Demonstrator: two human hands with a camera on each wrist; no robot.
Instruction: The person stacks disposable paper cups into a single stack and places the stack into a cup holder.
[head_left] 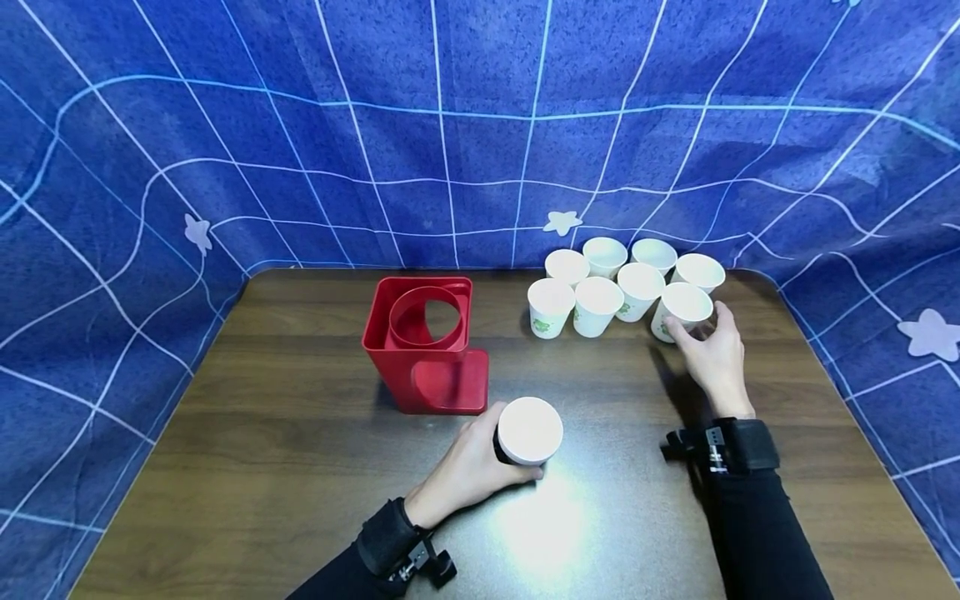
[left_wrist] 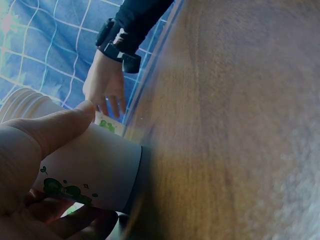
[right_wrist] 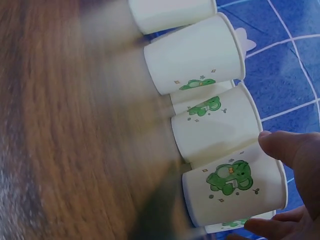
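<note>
Dark wood table [head_left: 300, 467], blue grid cloth behind. Left hand [head_left: 468, 467] grips a paper cup [head_left: 529, 431] at lower center; right hand [head_left: 712, 354] curls around the nearest clustered cup [head_left: 681, 310], upper right. Red dispenser [head_left: 423, 342] looks empty; loading seems barely begun.

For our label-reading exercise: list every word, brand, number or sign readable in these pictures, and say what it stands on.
None: no readable text anywhere.
White paper cups: only a green cartoon print, no letters.
Red plastic cup holder: unmarked.
Blue grid-patterned cloth: pale star shapes only.
</note>
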